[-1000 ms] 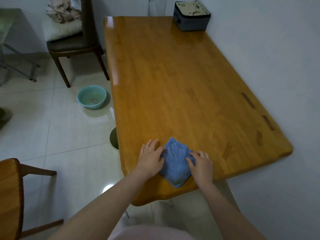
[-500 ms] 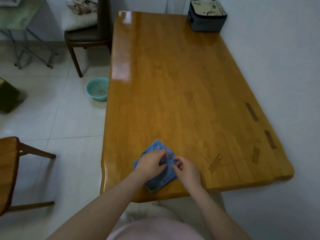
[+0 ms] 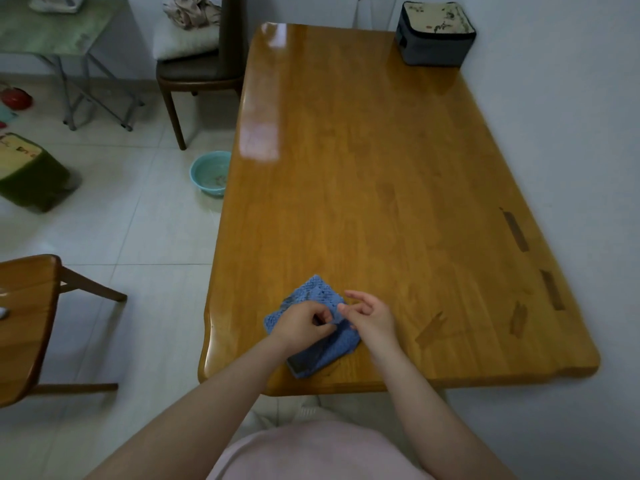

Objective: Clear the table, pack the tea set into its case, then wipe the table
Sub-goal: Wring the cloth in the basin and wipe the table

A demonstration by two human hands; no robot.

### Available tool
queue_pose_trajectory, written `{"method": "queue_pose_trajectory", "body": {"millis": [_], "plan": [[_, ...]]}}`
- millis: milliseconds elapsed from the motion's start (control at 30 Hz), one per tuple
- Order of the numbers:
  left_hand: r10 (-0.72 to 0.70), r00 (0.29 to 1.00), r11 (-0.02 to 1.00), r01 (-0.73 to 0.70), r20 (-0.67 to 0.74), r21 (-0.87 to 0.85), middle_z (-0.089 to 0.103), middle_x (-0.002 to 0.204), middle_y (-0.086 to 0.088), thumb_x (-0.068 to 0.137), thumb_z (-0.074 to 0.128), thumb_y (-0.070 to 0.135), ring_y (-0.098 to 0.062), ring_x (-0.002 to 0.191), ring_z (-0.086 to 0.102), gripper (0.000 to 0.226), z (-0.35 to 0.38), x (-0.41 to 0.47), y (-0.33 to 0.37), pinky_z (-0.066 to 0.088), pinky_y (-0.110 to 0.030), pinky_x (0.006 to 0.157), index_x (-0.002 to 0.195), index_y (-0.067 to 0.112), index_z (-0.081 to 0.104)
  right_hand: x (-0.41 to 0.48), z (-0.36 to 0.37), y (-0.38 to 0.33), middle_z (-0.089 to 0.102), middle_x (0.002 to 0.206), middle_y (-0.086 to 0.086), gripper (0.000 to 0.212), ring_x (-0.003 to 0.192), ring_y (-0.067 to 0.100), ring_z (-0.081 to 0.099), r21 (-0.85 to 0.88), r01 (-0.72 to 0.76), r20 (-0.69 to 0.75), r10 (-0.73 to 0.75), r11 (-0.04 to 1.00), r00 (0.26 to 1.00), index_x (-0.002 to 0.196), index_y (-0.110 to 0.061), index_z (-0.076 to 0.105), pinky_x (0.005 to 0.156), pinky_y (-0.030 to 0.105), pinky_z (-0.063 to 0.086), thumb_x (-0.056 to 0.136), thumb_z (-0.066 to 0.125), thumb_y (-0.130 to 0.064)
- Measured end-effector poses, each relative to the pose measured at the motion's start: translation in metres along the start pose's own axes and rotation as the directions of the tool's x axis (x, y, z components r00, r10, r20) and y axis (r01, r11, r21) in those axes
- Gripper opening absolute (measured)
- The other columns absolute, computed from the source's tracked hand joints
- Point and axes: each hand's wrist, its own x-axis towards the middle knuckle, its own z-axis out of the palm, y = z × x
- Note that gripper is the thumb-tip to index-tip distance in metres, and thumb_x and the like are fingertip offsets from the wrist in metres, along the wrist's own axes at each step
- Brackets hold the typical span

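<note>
A folded blue cloth [image 3: 313, 296] lies near the front edge of the wooden table [image 3: 363, 174]. My left hand [image 3: 302, 323] rests on top of the cloth with its fingers curled, pinching a fold at the cloth's middle. My right hand [image 3: 370, 315] meets it from the right, thumb and a finger pinching the same fold while the other fingers stick up. The grey tea set case [image 3: 434, 32], zipped, with a cream patterned lid, stands at the table's far right corner against the wall.
A white wall runs along the table's right side. A dark chair [image 3: 204, 64] with cushions stands at the far left corner, a teal basin [image 3: 209, 173] on the floor beside the table, a wooden chair [image 3: 31, 317] at the near left, a green stool [image 3: 29, 171] further left.
Both hands went from lying flat at the cloth's sides to meeting over its middle and pinching a fold. The cloth has shifted slightly left on the table.
</note>
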Motion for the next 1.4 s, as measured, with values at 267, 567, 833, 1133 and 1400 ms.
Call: {"method": "queue_pose_trajectory", "body": {"millis": [267, 567, 833, 1133, 1400], "plan": [[-0.212, 0.969, 0.914, 0.151, -0.125, -0.377, 0.044, 0.065, 0.001, 0.090, 0.058, 0.013, -0.012, 0.063, 0.042, 0.020, -0.024, -0.007, 0.005, 0.035, -0.030, 0.062, 0.072, 0.015, 0.047, 0.007, 0.004, 0.004, 0.060, 0.114, -0.006, 0.035, 0.091, 0.006, 0.058, -0.387, 0.144, 0.167, -0.085, 0.911, 0.982, 0.117, -0.031, 0.060, 0.076, 0.016, 0.049, 0.089, 0.065, -0.011], [-0.400, 0.916, 0.543, 0.197, -0.044, -0.816, 0.064, 0.097, -0.010, 0.100, 0.042, 0.025, -0.026, 0.093, 0.062, 0.023, -0.071, -0.024, 0.014, 0.049, -0.038, 0.082, 0.101, 0.012, 0.061, 0.016, 0.013, 0.006, 0.047, 0.103, -0.006, 0.039, 0.100, 0.012, 0.054, -0.681, 0.271, 0.222, -0.161, 0.681, 0.962, 0.120, -0.021, 0.064, 0.084, 0.021, 0.047, 0.083, 0.075, -0.030], [-0.316, 0.946, 0.485, 0.096, -0.071, -0.869, 0.067, 0.110, -0.011, 0.104, 0.035, 0.023, -0.022, 0.104, 0.063, 0.033, -0.088, -0.029, 0.023, 0.048, -0.038, 0.091, 0.118, 0.005, 0.058, 0.018, 0.024, 0.003, 0.049, 0.130, -0.011, 0.026, 0.120, 0.009, 0.043, -0.627, 0.310, 0.188, -0.247, 0.714, 0.951, 0.113, -0.023, 0.064, 0.098, 0.028, 0.044, 0.088, 0.069, -0.029], [-0.245, 0.927, 0.509, -0.125, -0.282, -0.852, 0.066, 0.098, -0.006, 0.103, 0.038, 0.019, -0.015, 0.088, 0.064, 0.019, -0.140, -0.019, 0.040, 0.052, -0.028, 0.074, 0.105, 0.012, 0.056, 0.045, 0.002, -0.048, 0.047, 0.057, 0.002, 0.043, 0.056, 0.017, 0.046, -0.251, 0.273, 0.058, -0.267, 0.929, 0.962, 0.064, -0.017, 0.049, 0.052, 0.045, 0.035, 0.079, 0.061, -0.056], [-0.241, 0.912, 0.531, -0.162, -0.332, -0.832, 0.064, 0.092, -0.003, 0.103, 0.041, 0.020, -0.015, 0.081, 0.062, 0.014, -0.196, 0.005, 0.052, 0.049, -0.026, 0.071, 0.101, 0.016, 0.054, 0.073, -0.023, -0.149, 0.031, 0.051, 0.001, 0.053, 0.052, 0.014, 0.032, -0.522, 0.427, 0.028, -0.486, 0.738, 0.874, 0.052, -0.013, 0.040, 0.054, 0.038, 0.023, 0.082, 0.072, -0.042]]}}
